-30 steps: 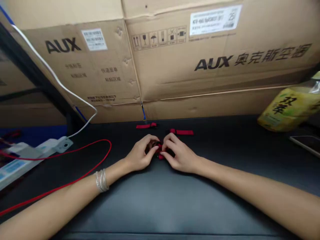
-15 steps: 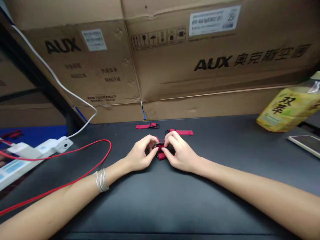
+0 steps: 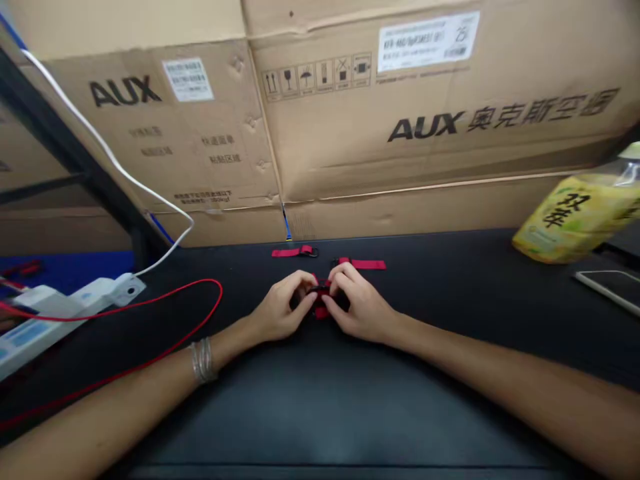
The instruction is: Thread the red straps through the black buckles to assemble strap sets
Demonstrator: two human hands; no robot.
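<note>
Between my two hands is a red webbing strap (image 3: 321, 312) with a black buckle (image 3: 319, 289). My left hand (image 3: 285, 305) pinches it from the left, thumb and fingers closed at the buckle. From the right, my right hand (image 3: 361, 303) grips the same strap between thumb and fingertips. The fingers hide much of the strap and buckle. Beyond my hands lie two similar pieces: a red strap with a black buckle at its right end (image 3: 293, 252), and another red strap (image 3: 367, 265) whose buckle end is just behind my right fingers.
Large cardboard boxes (image 3: 340, 157) stand along the back of the black table (image 3: 320, 413). At left are a white power strip (image 3: 60, 310), a red cable (image 3: 200, 323) and a white cable (image 3: 115, 160). A yellow drink bottle (image 3: 570, 217) and a phone (image 3: 613, 287) lie at right.
Both hands stay in nearly the same place. The buckle between them has tilted slightly, and less of the red strap shows. The lighting on the table and arms looks darker.
</note>
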